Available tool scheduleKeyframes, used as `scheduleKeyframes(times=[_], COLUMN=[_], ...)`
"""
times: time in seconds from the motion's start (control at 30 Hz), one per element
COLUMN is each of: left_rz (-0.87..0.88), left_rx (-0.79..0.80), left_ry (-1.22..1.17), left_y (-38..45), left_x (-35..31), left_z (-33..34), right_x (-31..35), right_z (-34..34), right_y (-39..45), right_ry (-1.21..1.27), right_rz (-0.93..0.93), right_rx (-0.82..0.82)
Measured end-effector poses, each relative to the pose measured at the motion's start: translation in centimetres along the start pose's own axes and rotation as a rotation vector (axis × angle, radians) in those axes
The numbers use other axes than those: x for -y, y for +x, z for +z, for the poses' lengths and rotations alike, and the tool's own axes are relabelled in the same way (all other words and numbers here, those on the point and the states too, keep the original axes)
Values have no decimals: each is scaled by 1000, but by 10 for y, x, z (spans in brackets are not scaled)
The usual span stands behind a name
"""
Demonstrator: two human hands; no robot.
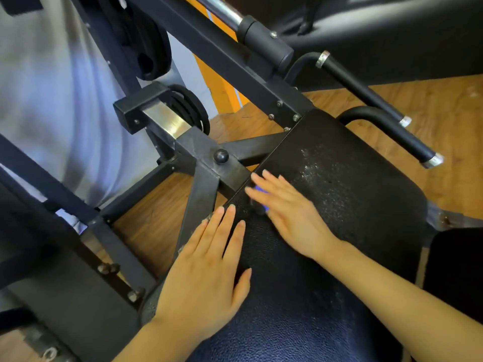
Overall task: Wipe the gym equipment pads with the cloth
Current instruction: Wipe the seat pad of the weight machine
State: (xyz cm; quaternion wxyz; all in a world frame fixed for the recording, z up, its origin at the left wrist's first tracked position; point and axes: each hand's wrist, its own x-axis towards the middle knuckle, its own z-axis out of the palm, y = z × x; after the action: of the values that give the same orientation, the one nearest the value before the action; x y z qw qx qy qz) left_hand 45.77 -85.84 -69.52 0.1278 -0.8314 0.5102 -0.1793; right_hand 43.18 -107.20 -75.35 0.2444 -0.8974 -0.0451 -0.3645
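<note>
Pad of the seat carries both hands. Left hand lies flat at its near-left edge, grip spread. Right hand presses a dark cloth with straight fingers near the pad's left edge. White specks beyond the cloth suggest wiping is unfinished.

Black weight plates hang beside a chrome bar above wooden floor.

Warm wood-plank floor runs under the black steel frame. Weight plates hang beyond it. An orange wall panel shows behind.
</note>
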Motion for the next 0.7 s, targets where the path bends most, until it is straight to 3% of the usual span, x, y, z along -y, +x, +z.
scheduleKeyframes(times=[0.17, 0.27, 0.4, 0.6, 0.7], left_rz=[5, 0, 16, 181, 198], left_rx=[13, 18, 9, 28, 10], left_ry=[22, 33, 52, 139, 133], left_y=[1, -1, -2, -1, -1], left_x=[0, 1, 1, 4, 4], left_z=[-1, -1, 1, 2, 4], right_x=[-33, -2, 12, -43, -21], right_z=[-7, 2, -1, -17, -9], right_y=[27, 10, -7, 40, 28], right_ry=[65, -10, 28, 68, 51], right_rz=[372, 172, -112, 313, 216], right_rx=[-221, -173, 21, -165, -124])
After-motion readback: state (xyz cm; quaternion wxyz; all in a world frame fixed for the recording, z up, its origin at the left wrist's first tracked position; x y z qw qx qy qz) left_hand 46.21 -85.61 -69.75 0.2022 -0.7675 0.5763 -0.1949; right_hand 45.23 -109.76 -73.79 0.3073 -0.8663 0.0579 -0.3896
